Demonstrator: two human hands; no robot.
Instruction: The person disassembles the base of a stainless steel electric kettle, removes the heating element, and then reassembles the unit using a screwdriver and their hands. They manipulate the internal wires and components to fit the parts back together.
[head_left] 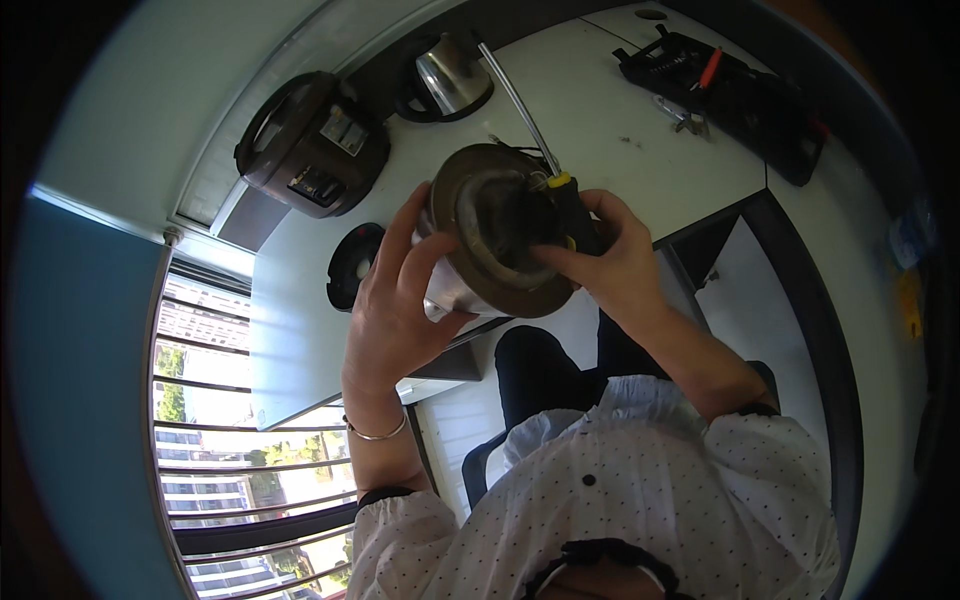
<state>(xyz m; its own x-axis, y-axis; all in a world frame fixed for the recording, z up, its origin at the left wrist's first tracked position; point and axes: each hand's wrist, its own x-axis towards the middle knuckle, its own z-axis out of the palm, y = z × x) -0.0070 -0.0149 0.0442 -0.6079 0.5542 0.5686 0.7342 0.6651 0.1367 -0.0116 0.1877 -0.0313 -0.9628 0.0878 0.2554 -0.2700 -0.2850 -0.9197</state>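
In front of me I hold up a round metal vessel (525, 290), silver-sided with a wide brown ring facing up toward me. It looks like an electric kettle body turned bottom up; its dark hollow middle is too blurred to make out. My left hand (390, 310) is closed around its left side, thumb below and fingers on the ring. My right hand (628, 262) is wrapped round the black and yellow handle of a screwdriver (520, 108), its thumb at the vessel's right rim. The long steel shaft points up and away, its tip clear of the vessel. Thin wires show behind the ring.
A brown electric cooker (315, 150) and a steel kettle (450, 78) stand at the back left. A round black base (352, 265) lies left of my hands. An open black tool case (760, 115) with a red-handled tool (710, 68) lies at the far right. Window blinds are at left.
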